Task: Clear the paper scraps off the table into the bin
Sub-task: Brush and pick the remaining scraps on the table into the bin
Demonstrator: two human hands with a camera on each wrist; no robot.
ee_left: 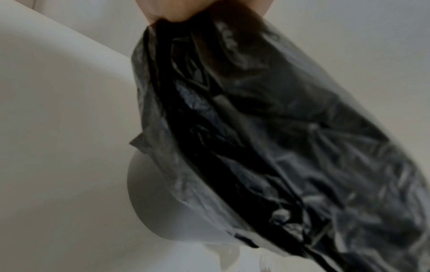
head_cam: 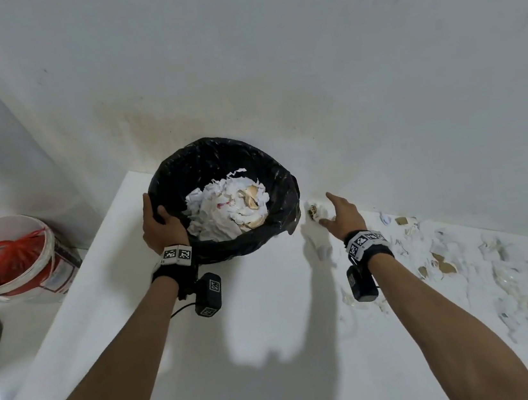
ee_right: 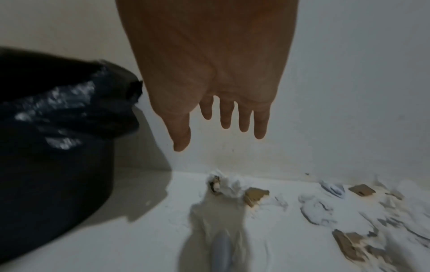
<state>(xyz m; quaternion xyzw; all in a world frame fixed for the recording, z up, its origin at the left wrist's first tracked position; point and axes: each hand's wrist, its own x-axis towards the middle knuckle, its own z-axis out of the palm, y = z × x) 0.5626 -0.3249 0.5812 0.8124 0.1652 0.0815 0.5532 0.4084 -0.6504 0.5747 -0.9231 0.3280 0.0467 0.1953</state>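
Plainly the paper scraps [head_cam: 439, 264] are light, limp and quick to scatter, strewn over the bench [head_cam: 275, 349] at three o'clock of the bin [head_cam: 286, 176]; best bunched from above. Right hand [head_cam: 345, 212] hovers spread and empty over a crumpled wad [head_cam: 316, 213]. Left hand [head_cam: 158, 227] has its grip clamped on the bin's lined rim.

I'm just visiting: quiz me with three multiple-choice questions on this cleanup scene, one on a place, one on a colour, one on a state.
1. Where do the loose paper scraps lie?
A. right of the bin
B. left of the bin
C. on the floor

2. What colour is the bin liner?
A. white
B. black
C. red

3. How is the right hand?
A. fist closed
B. gripping the bin
C. open, fingers spread

Answers: 1 A, scraps litter the table rightward; 2 B, the plastic is black; 3 C, it holds nothing, while the left hand grips the bin's rim.
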